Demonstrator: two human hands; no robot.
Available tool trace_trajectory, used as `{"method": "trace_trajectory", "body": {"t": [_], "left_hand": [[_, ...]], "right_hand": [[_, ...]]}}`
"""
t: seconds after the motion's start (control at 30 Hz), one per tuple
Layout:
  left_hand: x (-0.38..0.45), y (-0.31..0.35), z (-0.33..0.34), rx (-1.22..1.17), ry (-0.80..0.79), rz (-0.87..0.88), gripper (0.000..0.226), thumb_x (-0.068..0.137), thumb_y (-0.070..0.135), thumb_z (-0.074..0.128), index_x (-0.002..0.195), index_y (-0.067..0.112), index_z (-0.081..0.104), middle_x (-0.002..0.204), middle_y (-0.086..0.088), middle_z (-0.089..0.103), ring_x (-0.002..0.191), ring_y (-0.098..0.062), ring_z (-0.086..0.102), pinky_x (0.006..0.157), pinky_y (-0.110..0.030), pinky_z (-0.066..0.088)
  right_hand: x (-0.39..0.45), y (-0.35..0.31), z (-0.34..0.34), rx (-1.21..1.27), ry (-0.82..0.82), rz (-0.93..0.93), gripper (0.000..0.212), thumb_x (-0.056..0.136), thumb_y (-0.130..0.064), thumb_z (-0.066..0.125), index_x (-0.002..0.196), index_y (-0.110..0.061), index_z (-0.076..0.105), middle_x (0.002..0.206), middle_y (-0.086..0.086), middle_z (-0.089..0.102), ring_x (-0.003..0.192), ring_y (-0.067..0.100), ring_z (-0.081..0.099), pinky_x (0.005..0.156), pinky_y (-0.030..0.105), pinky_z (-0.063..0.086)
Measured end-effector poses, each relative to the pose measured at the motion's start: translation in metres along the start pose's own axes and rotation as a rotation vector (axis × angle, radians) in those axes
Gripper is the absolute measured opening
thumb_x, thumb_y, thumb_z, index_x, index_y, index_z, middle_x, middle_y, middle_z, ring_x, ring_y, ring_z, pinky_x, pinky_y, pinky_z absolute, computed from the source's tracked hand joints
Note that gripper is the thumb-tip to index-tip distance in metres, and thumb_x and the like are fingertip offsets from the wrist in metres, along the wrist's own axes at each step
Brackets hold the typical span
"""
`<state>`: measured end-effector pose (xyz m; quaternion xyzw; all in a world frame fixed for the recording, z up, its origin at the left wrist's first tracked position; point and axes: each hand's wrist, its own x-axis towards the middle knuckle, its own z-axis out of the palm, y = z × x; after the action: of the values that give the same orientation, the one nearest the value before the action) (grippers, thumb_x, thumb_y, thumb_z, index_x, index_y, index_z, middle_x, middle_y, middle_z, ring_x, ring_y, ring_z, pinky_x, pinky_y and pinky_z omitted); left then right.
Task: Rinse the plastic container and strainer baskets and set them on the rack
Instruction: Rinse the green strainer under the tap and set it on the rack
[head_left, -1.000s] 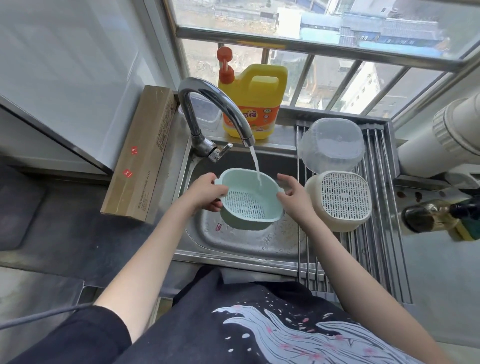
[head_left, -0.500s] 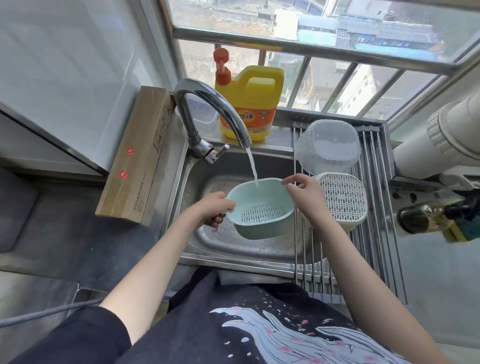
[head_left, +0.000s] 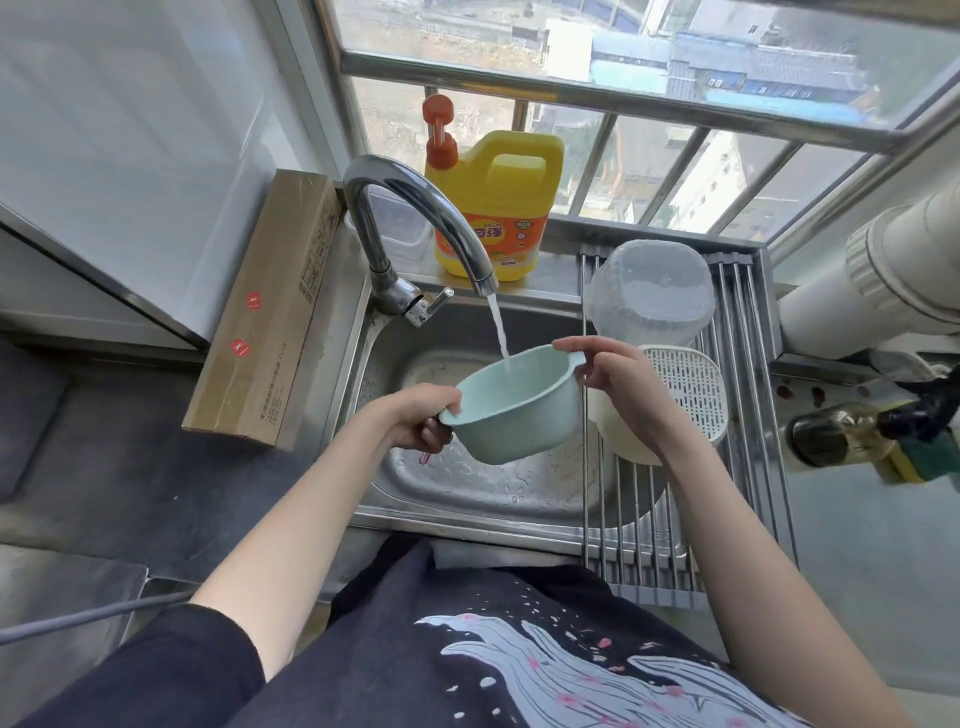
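Over the stainless steel sink (head_left: 467, 488), a pale green plastic strainer basket (head_left: 514, 410) is held up in the air, tilted so its open mouth faces away toward the window, and the stream from the curved chrome faucet (head_left: 410, 208) falls inside it. The left hand (head_left: 421, 421) grips the basket's near-left rim handle, fingers curled underneath and thumb on top. The right hand (head_left: 618, 379) pinches the far-right rim handle between thumb and fingertips, the other fingers loosely bent. On the metal roll-up rack (head_left: 748, 467) laid across the right side of the sink, a clear plastic container (head_left: 649, 296) sits upside down at the far end, and just in front of it a white plastic strainer basket (head_left: 685, 395) lies with its perforated bottom facing up, partly hidden behind the right wrist. A yellow detergent jug with an orange pump (head_left: 493, 202) stands on the sill behind the faucet, and a long brown cardboard box (head_left: 270, 306) leans along the sink's left edge.
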<state>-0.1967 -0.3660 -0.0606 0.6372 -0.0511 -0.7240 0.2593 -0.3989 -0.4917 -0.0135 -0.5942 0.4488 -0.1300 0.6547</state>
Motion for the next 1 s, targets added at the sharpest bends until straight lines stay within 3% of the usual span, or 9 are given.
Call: {"method": "trace_trajectory", "body": {"t": [0.13,0.23,0.33,0.43,0.5,0.67,0.77,0.87,1.0], "left_hand": [[-0.006,-0.004,-0.007,0.111,-0.279,-0.229,0.034,0.087,0.005,0.028,0.055,0.017,0.033,0.042,0.007,0.027,0.031,0.000,0.013,0.029,-0.009,0.012],[-0.011,-0.010,-0.012,0.236,-0.430,-0.357,0.025,0.068,0.009,0.036,0.045,0.020,0.035,0.040,0.009,0.028,0.041,-0.004,0.005,0.028,-0.008,0.013],[-0.011,-0.015,-0.016,0.285,-0.540,-0.463,0.022,0.067,0.012,0.041,0.046,0.019,0.041,0.037,0.010,0.031,0.040,-0.005,0.005,0.027,-0.008,0.014],[-0.011,-0.019,-0.020,0.249,-0.504,-0.484,0.023,0.077,0.020,0.032,0.056,0.016,0.041,0.039,0.009,0.031,0.036,-0.003,0.008,0.026,-0.009,0.016],[-0.012,-0.021,-0.020,0.239,-0.449,-0.450,0.024,0.078,0.028,0.035,0.065,0.012,0.048,0.043,0.008,0.033,0.031,0.000,0.019,0.029,-0.010,0.018],[-0.014,-0.031,-0.022,0.233,-0.323,-0.335,0.088,0.089,0.064,0.011,0.098,0.000,0.072,0.081,-0.008,0.065,0.060,-0.013,0.062,0.050,-0.019,0.051],[-0.015,-0.037,-0.014,0.262,-0.144,-0.138,0.074,0.093,0.060,0.016,0.110,0.006,0.065,0.107,-0.015,0.067,0.089,-0.027,0.067,0.070,-0.034,0.058],[-0.003,-0.038,-0.010,-0.113,-0.108,0.054,0.086,0.087,0.076,0.012,0.120,0.014,0.062,0.117,-0.018,0.065,0.110,-0.032,0.061,0.082,-0.041,0.053],[-0.010,-0.021,-0.003,-0.443,-0.177,0.245,0.071,0.096,0.062,0.018,0.111,0.014,0.068,0.104,-0.013,0.068,0.093,-0.024,0.066,0.078,-0.034,0.053]], "right_hand": [[0.005,-0.003,-0.008,-0.158,-0.193,-0.011,0.041,0.078,-0.013,0.052,0.116,-0.018,0.066,0.097,-0.008,0.067,0.088,0.004,0.059,0.082,0.023,0.045],[0.006,-0.004,-0.010,-0.201,-0.329,0.025,0.033,0.082,-0.028,0.058,0.114,-0.025,0.066,0.107,-0.007,0.067,0.094,0.006,0.059,0.087,0.027,0.046],[0.007,0.002,-0.002,-0.270,-0.297,0.094,0.033,0.088,-0.051,0.056,0.107,-0.026,0.065,0.096,-0.006,0.064,0.088,0.010,0.057,0.082,0.027,0.047],[0.011,0.008,0.010,-0.293,-0.166,0.133,0.041,0.093,-0.056,0.045,0.092,-0.019,0.062,0.076,-0.007,0.053,0.072,0.010,0.049,0.067,0.024,0.041],[0.015,0.015,0.015,-0.336,-0.102,0.163,0.045,0.092,-0.059,0.043,0.085,-0.018,0.060,0.067,-0.005,0.046,0.062,0.012,0.043,0.057,0.024,0.036],[0.019,0.028,0.019,-0.435,0.005,0.275,0.053,0.092,-0.061,0.041,0.077,-0.014,0.057,0.058,0.001,0.045,0.048,0.014,0.039,0.044,0.021,0.033],[0.019,0.040,0.019,-0.477,-0.037,0.355,0.051,0.096,-0.052,0.041,0.065,-0.014,0.051,0.052,0.001,0.043,0.041,0.013,0.034,0.040,0.018,0.029],[0.014,0.052,0.022,-0.285,-0.086,0.517,0.037,0.096,-0.027,0.045,0.061,-0.017,0.041,0.050,0.000,0.037,0.035,0.009,0.025,0.040,0.015,0.020],[0.007,0.067,0.035,-0.010,-0.135,0.631,0.038,0.091,-0.006,0.038,0.056,-0.020,0.036,0.041,-0.005,0.036,0.033,0.006,0.023,0.041,0.014,0.018]]}}
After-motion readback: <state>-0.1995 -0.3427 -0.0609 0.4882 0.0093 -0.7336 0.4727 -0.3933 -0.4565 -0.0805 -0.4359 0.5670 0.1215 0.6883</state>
